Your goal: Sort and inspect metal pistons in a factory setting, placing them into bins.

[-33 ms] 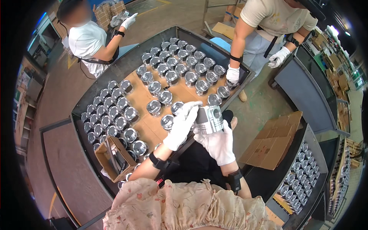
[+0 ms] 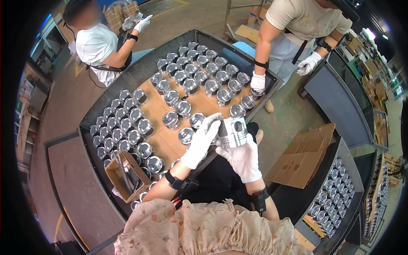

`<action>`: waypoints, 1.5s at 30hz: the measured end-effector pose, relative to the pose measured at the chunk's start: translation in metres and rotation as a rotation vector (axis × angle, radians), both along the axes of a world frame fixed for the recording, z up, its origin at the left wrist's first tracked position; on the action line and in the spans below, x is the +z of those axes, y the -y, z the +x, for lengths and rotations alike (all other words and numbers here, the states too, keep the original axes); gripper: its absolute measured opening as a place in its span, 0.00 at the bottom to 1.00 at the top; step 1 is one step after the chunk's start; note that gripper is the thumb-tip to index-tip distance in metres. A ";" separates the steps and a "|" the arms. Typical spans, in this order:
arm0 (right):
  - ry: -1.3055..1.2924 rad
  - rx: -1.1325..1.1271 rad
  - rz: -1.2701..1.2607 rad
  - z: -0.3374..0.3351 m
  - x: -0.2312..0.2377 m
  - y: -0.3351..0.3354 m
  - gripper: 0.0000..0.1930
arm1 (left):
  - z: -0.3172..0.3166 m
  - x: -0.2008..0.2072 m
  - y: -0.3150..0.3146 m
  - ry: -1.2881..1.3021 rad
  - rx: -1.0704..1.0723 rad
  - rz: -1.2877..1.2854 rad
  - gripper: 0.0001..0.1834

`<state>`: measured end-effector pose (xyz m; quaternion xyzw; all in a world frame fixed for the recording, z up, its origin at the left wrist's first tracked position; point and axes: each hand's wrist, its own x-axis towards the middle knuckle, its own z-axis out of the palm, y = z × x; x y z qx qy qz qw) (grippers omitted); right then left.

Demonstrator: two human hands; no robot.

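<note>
Factory workshop, metal pistons (image 2: 191, 86), wheeled cart (image 2: 342, 102), cartons (image 2: 114, 18)

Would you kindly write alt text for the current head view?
The wearer's white-gloved right hand holds a shiny metal piston, the left hand beside it, at a dark bin of similar pistons. Nearby, one co-worker holds a metal part; another co-worker reaches in.

Small open cardboard box (image 2: 117, 183) lower left, tilted, dark curved strips (image 2: 124, 173) inside. Creased brown cardboard sheet (image 2: 301, 155) propped slantwise at right. Beyond it, grey-blue metal cart (image 2: 346, 100); cardboard cartons (image 2: 377, 88) crowded along far right. Upper left, co-worker in white shirt (image 2: 95, 44), dark cap; stacked brown boxes (image 2: 117, 17) behind. Upper right, another co-worker in stained beige top (image 2: 297, 17), light trousers. Grey floor (image 2: 170, 21), yellow line (image 2: 79, 67) at left.
</note>
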<state>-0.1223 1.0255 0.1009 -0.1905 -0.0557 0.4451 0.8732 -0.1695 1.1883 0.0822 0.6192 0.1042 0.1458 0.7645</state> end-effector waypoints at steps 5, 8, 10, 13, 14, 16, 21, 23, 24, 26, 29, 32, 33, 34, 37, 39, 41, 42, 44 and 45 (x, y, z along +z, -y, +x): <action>0.435 -0.426 -0.418 0.008 -0.018 -0.004 0.41 | -0.002 0.004 0.014 0.154 -0.311 -0.746 0.24; 0.984 -0.569 -0.511 -0.003 -0.030 -0.023 0.45 | -0.006 -0.081 -0.002 0.270 -0.198 -0.924 0.19; 0.920 -0.541 -0.540 -0.006 -0.026 -0.020 0.45 | -0.013 -0.096 -0.002 0.049 -0.179 -0.224 0.16; 0.742 -0.501 -0.427 -0.008 -0.036 -0.015 0.45 | -0.004 -0.050 0.037 0.218 -0.026 -0.737 0.21; 0.541 -0.457 -0.340 -0.014 -0.036 -0.012 0.40 | -0.006 -0.036 0.040 0.130 -0.004 -0.559 0.28; 0.230 -0.335 -0.215 -0.021 -0.020 -0.013 0.31 | -0.022 -0.014 0.047 0.000 0.050 -0.144 0.39; -0.130 -0.280 -0.197 -0.013 -0.025 -0.006 0.34 | -0.041 0.029 0.065 0.106 0.263 0.652 0.48; -0.192 -0.230 -0.191 -0.017 -0.025 -0.001 0.34 | -0.045 0.044 0.065 0.133 0.240 0.749 0.47; -0.213 -0.205 -0.192 -0.021 -0.023 0.001 0.34 | -0.045 0.040 0.065 0.148 0.246 0.765 0.45; -0.242 -0.163 -0.195 -0.028 -0.019 0.007 0.34 | -0.042 0.032 0.062 0.110 0.178 0.786 0.45; -0.270 -0.130 -0.203 -0.037 -0.017 0.017 0.34 | -0.043 0.029 0.061 0.036 0.070 0.785 0.47; -0.276 -0.121 -0.202 -0.043 -0.015 0.020 0.34 | -0.046 0.026 0.062 -0.030 -0.051 0.803 0.48; -0.276 -0.119 -0.203 -0.045 -0.013 0.022 0.35 | -0.047 0.023 0.063 -0.052 -0.095 0.820 0.49; -0.281 -0.115 -0.203 -0.048 -0.013 0.025 0.35 | -0.050 0.021 0.064 -0.062 -0.146 0.844 0.51; -0.268 -0.095 -0.207 -0.055 -0.008 0.027 0.35 | -0.061 0.046 0.067 -0.173 -0.356 0.924 0.54; -0.261 -0.091 -0.204 -0.059 -0.002 0.028 0.35 | -0.056 0.028 0.072 0.062 -0.295 0.968 0.55; -0.260 -0.100 -0.204 -0.058 0.001 0.029 0.35 | -0.049 0.051 0.063 0.036 -0.570 1.033 0.55; -0.261 -0.093 -0.201 -0.059 0.002 0.027 0.35 | -0.046 0.060 0.063 -0.002 -0.624 1.044 0.57; -0.255 -0.088 -0.197 -0.061 0.005 0.025 0.35 | -0.044 0.060 0.072 0.025 -0.589 1.092 0.58; -0.247 -0.096 -0.193 -0.063 0.006 0.026 0.35 | -0.045 0.056 0.081 0.054 -0.558 1.131 0.60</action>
